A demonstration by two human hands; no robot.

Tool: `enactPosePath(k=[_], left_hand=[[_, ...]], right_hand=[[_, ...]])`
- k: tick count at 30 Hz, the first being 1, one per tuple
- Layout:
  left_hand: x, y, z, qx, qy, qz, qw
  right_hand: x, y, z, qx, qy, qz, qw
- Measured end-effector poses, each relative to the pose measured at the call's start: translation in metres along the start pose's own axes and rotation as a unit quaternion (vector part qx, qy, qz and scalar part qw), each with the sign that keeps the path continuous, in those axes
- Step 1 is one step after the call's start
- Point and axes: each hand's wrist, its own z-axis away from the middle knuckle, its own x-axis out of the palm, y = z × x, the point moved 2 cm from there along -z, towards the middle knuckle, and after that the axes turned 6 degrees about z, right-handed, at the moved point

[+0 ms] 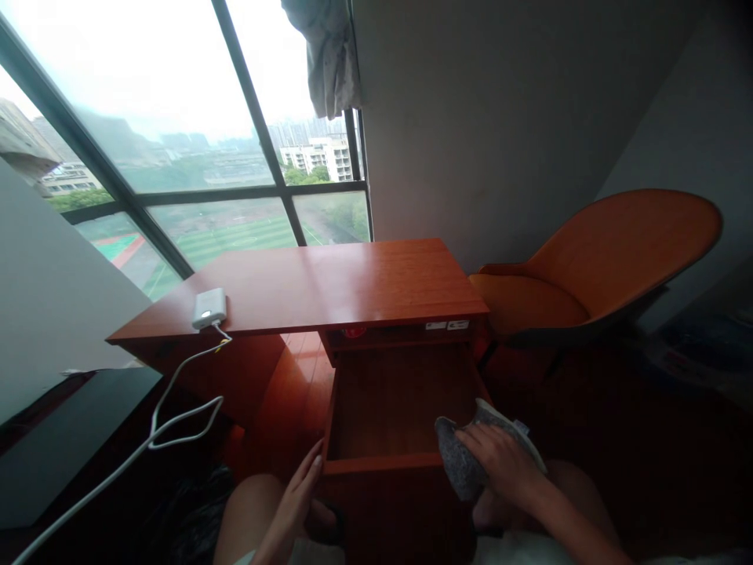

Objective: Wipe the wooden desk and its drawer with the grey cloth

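A wooden drawer is pulled out of the reddish-brown desk, and its inside shows bare wood. My left hand rests against the drawer's left front corner, its fingers stretched out along the side. At the opposite front corner, my right hand is closed on a grey cloth, which drapes over the drawer's edge. A small pale tag shows on the cloth. My right palm and the part of the cloth beneath it are hidden.
On the desktop's left sits a white power bank with a white cable trailing toward me. An orange chair stands right of the desk. A dark flat surface is at left. Windows rise behind the desk.
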Motion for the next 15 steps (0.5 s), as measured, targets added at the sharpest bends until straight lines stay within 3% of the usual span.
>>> enactPosePath(k=[8,12,15], left_hand=[[0.014,0.022,-0.033,0.008,-0.006,-0.008,1.000],[0.017,0.030,-0.042,0.030,-0.010,-0.025,0.999],[0.019,0.036,-0.043,0.034,-0.019,-0.022,0.999]], right_hand=[[0.021,0.015,-0.019,-0.010,0.159,0.086,0.984],[0.031,0.014,-0.018,0.044,0.186,0.085,0.978],[0.037,0.008,-0.015,0.124,0.196,0.065,0.971]])
